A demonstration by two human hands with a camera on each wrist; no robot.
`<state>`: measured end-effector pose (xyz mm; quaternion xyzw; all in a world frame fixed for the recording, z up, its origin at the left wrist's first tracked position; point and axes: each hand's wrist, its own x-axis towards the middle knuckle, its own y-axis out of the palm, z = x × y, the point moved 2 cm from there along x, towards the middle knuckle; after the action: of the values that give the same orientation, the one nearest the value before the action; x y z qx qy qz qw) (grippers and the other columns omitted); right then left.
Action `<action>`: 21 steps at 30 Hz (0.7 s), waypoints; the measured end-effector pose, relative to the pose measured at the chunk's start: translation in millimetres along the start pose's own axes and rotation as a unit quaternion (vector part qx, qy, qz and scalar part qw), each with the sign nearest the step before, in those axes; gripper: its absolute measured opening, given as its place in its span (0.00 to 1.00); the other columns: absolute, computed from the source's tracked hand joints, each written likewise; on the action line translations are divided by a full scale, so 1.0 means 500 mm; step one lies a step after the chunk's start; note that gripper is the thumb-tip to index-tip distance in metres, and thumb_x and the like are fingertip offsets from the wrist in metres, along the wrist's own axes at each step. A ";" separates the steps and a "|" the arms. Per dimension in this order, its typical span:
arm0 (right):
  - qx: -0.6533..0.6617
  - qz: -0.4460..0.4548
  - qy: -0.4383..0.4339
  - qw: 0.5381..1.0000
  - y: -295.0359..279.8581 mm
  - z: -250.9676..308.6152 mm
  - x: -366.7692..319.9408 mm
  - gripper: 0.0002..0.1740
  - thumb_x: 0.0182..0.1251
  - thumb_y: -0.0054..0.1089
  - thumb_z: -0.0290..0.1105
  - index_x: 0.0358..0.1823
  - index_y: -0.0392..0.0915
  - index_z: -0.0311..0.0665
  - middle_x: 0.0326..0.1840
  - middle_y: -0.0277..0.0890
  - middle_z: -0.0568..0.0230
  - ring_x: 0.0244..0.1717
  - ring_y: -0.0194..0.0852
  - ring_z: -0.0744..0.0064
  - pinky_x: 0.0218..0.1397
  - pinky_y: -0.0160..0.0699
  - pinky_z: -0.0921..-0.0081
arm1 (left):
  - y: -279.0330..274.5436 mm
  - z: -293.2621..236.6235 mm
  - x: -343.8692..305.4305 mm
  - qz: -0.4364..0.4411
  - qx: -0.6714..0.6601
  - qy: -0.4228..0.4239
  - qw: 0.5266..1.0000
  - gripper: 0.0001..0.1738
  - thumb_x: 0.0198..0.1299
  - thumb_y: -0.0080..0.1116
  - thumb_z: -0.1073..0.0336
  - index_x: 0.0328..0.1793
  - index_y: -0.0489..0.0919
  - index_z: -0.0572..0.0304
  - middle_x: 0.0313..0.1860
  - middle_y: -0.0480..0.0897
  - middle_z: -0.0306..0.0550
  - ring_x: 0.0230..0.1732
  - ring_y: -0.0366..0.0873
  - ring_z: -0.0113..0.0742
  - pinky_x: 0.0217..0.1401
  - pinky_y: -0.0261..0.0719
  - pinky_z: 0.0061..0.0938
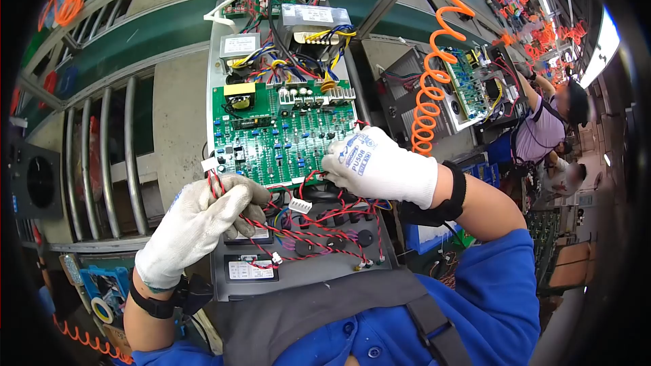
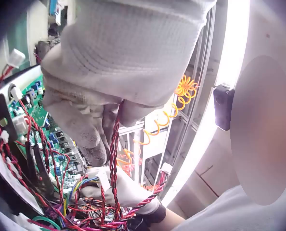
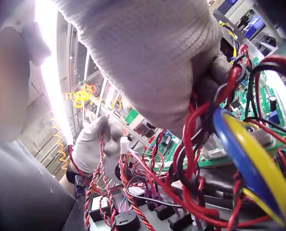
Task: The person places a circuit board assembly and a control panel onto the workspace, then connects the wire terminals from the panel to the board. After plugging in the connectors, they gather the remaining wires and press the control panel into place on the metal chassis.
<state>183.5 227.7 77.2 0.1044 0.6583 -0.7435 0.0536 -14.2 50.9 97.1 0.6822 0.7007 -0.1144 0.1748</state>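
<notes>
Both hands wear white knit gloves with greyed fingers. My left hand (image 1: 196, 220) grips twisted red-and-black wires (image 2: 115, 159) at the board's lower left corner; a white plug (image 1: 209, 163) sticks up above its fingers. Across at the lower right edge of the green circuit board (image 1: 264, 152), my right hand (image 1: 383, 166) pinches red-and-black wires (image 3: 193, 127) with curled fingers. Its fingertips are partly hidden by the glove. Between the hands hangs a loose white multi-pin connector (image 1: 300, 205). More twisted wires spread over the grey panel (image 1: 224, 291) nearest my body.
Labelled blocks with yellow and blue leads, such as a transformer (image 1: 239, 45), stand beyond the board. An orange coiled hose (image 1: 427, 105) hangs at the right. Behind it are another opened unit (image 1: 468, 85) and a person (image 1: 539, 122). Metal rollers (image 1: 108, 163) lie at the left.
</notes>
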 end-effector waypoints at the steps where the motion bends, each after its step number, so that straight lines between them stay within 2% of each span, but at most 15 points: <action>1: 0.000 0.016 0.004 1.000 -0.003 0.001 0.000 0.09 0.58 0.64 0.36 0.31 0.76 0.41 0.26 0.75 0.61 0.30 0.80 0.58 0.30 0.76 0.61 | -0.001 0.002 0.002 0.005 0.002 -0.005 1.000 0.25 0.73 0.48 0.48 0.52 0.81 0.67 0.36 0.84 0.44 0.33 0.81 0.26 0.39 0.80 0.21; 2: 0.004 0.019 0.003 1.000 -0.002 0.001 0.000 0.09 0.58 0.64 0.36 0.31 0.76 0.41 0.26 0.75 0.61 0.30 0.80 0.58 0.30 0.76 0.61 | 0.000 0.004 0.005 0.005 0.000 -0.010 1.000 0.25 0.73 0.48 0.48 0.52 0.81 0.67 0.36 0.84 0.44 0.33 0.81 0.26 0.39 0.80 0.21; 4: 0.000 0.012 -0.002 1.000 -0.001 0.001 0.000 0.08 0.57 0.64 0.36 0.30 0.75 0.41 0.26 0.75 0.62 0.30 0.80 0.59 0.29 0.76 0.61 | 0.001 0.007 0.011 0.004 -0.012 0.000 1.000 0.29 0.71 0.52 0.45 0.52 0.79 0.71 0.35 0.84 0.45 0.30 0.80 0.22 0.35 0.79 0.15; 9: -0.034 0.036 0.010 0.999 0.004 0.004 0.004 0.08 0.58 0.63 0.35 0.30 0.76 0.40 0.27 0.76 0.62 0.31 0.81 0.60 0.30 0.76 0.62 | 0.001 0.021 0.021 0.002 -0.035 -0.005 0.999 0.29 0.71 0.52 0.45 0.51 0.79 0.71 0.35 0.84 0.45 0.30 0.81 0.22 0.35 0.79 0.15; 11: 0.053 0.053 0.037 0.997 0.017 -0.007 0.007 0.08 0.58 0.63 0.36 0.31 0.76 0.40 0.27 0.76 0.61 0.31 0.81 0.58 0.31 0.76 0.62 | 0.000 0.023 0.024 0.004 -0.038 -0.006 0.999 0.29 0.71 0.53 0.45 0.51 0.80 0.71 0.35 0.84 0.44 0.30 0.80 0.22 0.35 0.79 0.15; 15: 0.097 0.046 0.028 0.994 -0.006 -0.018 0.016 0.07 0.60 0.61 0.35 0.31 0.76 0.41 0.27 0.75 0.61 0.32 0.80 0.57 0.32 0.75 0.61 | -0.004 0.029 0.028 0.002 -0.041 -0.018 0.999 0.29 0.71 0.52 0.46 0.51 0.80 0.71 0.34 0.84 0.44 0.30 0.80 0.21 0.36 0.79 0.14; 17: 0.090 0.083 0.039 0.992 -0.007 -0.019 0.018 0.07 0.61 0.60 0.36 0.31 0.76 0.42 0.27 0.75 0.61 0.31 0.80 0.57 0.33 0.75 0.62 | -0.005 0.027 0.029 0.005 -0.042 -0.032 0.999 0.28 0.72 0.51 0.46 0.51 0.80 0.71 0.34 0.84 0.44 0.30 0.80 0.21 0.36 0.79 0.14; 19: 0.110 0.037 0.007 0.993 -0.005 -0.017 0.013 0.06 0.59 0.59 0.32 0.28 0.74 0.41 0.23 0.75 0.63 0.28 0.80 0.57 0.29 0.76 0.62 | -0.008 0.028 0.030 0.011 -0.046 -0.032 0.998 0.26 0.73 0.50 0.49 0.51 0.80 0.70 0.34 0.84 0.44 0.31 0.81 0.23 0.36 0.79 0.17; 21: 0.083 0.032 -0.007 0.996 -0.002 -0.015 0.010 0.05 0.59 0.59 0.32 0.29 0.74 0.40 0.23 0.75 0.62 0.28 0.80 0.58 0.29 0.76 0.62 | -0.008 0.030 0.032 0.017 -0.048 -0.031 0.998 0.23 0.74 0.49 0.51 0.52 0.80 0.68 0.35 0.84 0.43 0.32 0.81 0.24 0.37 0.79 0.20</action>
<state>178.8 235.7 76.4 0.1240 0.5906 -0.7940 0.0730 -17.0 59.5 76.9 0.6813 0.6877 -0.0984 0.2307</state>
